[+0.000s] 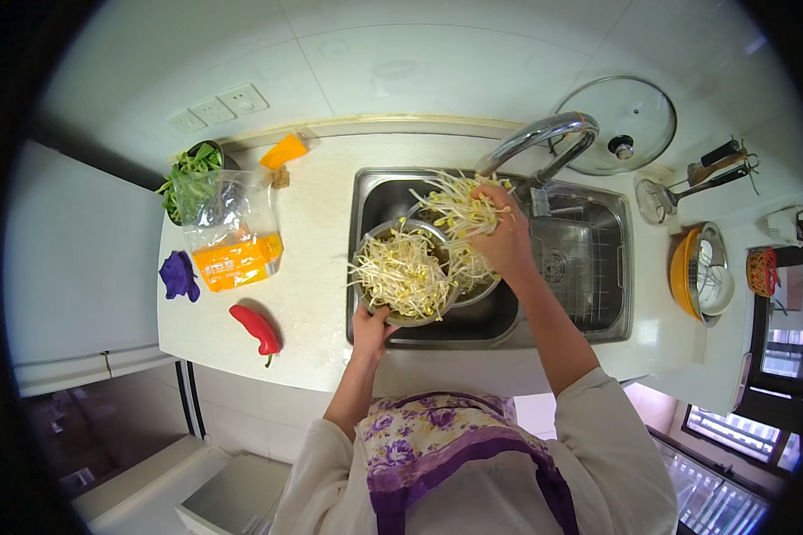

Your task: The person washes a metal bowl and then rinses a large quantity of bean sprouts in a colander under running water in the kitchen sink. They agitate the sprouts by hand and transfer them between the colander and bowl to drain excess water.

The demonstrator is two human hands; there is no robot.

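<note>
My left hand (371,328) grips the near rim of a metal bowl (408,321), which is heaped with bean sprouts (405,271) and held over the left basin of the steel sink (435,341). A bunch of bean sprouts (458,204) is clutched in my right hand (505,234), just below the chrome faucet (542,137). Beneath that hand, a second round vessel (478,297) stands in the same basin with more sprouts in it, partly hidden by the bowl and the hand. No running water can be made out.
Left on the counter (314,267) lie a red pepper (255,329), a purple cabbage piece (179,275), an orange-and-clear plastic bag (237,261), leafy greens (197,170) and an orange piece (284,152). A glass lid (619,120) leans behind the faucet. A wire rack (582,267) sits in the right basin.
</note>
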